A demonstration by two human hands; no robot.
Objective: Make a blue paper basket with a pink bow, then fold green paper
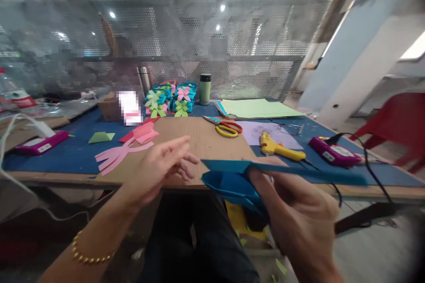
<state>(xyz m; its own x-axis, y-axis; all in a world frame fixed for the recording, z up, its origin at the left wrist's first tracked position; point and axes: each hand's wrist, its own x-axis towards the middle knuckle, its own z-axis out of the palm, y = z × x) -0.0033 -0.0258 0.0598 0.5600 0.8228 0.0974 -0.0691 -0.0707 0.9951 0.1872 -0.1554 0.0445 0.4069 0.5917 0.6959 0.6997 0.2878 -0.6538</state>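
Note:
My right hand (pixel 299 208) grips a folded piece of blue paper (pixel 229 183) between thumb and fingers, above the table's front edge. One long strip of the paper reaches out to the right, and a hollow folded part hangs below it. To the left, my left hand (pixel 169 163) is held over the cardboard sheet (pixel 181 130), its fingers loosely bent and apart, with nothing in them. Pink cut paper strips (pixel 116 154) lie just left of that hand, beside folded red-pink paper (pixel 142 132). Scissors (pixel 227 128) with red and yellow handles rest on the cardboard.
A yellow glue gun (pixel 280 148) lies on purple paper (pixel 249 132) at right, near a purple power strip (pixel 334 152). Blue boxes with paper flowers (pixel 182 95), a green tumbler (pixel 205 89) and green paper sheets (pixel 262 108) stand or lie at the back. A lit phone (pixel 129 106) stands left.

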